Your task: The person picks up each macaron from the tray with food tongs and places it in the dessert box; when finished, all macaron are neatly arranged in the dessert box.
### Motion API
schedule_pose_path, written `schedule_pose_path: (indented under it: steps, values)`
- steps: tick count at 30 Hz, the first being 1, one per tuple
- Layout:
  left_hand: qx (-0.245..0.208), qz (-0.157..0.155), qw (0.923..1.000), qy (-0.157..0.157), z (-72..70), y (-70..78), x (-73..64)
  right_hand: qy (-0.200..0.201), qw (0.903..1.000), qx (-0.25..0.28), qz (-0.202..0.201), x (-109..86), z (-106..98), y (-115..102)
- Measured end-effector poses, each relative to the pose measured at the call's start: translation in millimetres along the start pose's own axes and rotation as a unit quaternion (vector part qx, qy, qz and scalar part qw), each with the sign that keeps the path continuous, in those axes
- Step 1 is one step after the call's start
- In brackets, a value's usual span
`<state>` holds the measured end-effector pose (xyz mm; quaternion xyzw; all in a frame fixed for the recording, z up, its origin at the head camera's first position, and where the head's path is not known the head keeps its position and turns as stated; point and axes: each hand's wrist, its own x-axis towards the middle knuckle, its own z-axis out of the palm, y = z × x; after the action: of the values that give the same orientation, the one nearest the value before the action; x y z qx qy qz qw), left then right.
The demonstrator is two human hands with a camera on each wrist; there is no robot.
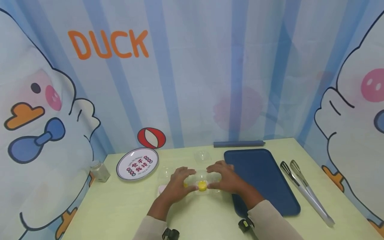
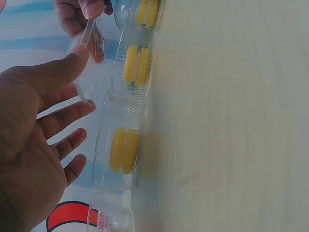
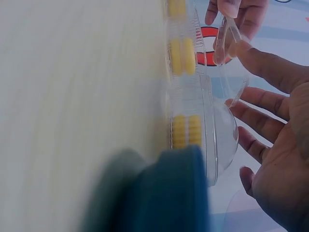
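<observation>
One cloth backdrop (image 1: 198, 70), soft-folded and striped pale and mid blue, printed with white ducks, hangs behind the blue tray (image 1: 264, 186). Table (image 1: 126, 206) under the tray: smooth, pale yellow-green. Tray itself: matt, shallow, rectangular, rounded corners.

Metal tongs (image 1: 309, 195), right of the tray: long polished arms, slotted oval heads. Dark blue-grey rod (image 1: 239, 144), just beyond the tray's far edge: slim, cylindrical. Row of clear boxes (image 2: 102, 166), left of the tray: thin, glossy plastic with ribbed walls; whether they are joined, I cannot tell. Plate (image 1: 138, 163), farther left of the tray: round, white, dark rim, printed with red characters.

Left hand (image 1: 178, 186), left of the tray: thumb and fingers pinch a clear lid (image 2: 89, 83), remaining fingers spread. Right hand (image 1: 227, 179), at the tray's left edge: pinches the same lid's other end, lower fingers fanned. Lid: thin, transparent, curved, held above the boxes, left of the tray.

Jar (image 1: 101, 172), far left of the tray: squarish, see-through, greyish contents. Yellow rounds (image 2: 124, 151), inside the boxes left of the tray: paired discs, pale layer between, some ridged along the sides.
</observation>
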<state>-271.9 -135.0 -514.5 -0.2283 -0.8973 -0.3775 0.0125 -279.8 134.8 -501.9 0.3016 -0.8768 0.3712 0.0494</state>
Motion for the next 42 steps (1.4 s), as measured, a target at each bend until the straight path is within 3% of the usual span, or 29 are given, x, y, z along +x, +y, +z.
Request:
schedule_pose_path:
  steps: [6, 28, 42]
  values:
    - [0.015, 0.011, 0.9998, -0.001, 0.4, -0.7, 0.0, -0.006, 0.9999, -0.011, 0.005, -1.2, 1.1, -2.3]
    - [0.033, -0.014, 0.9993, -0.007, 4.2, 2.1, -0.9, -0.014, 0.9984, -0.055, 0.007, -2.6, 9.9, -4.7]
    - [0.04, -0.004, 0.9992, -0.007, 7.3, 0.2, 0.6, -0.015, 0.9977, -0.064, 0.012, -2.4, 12.3, -3.0]
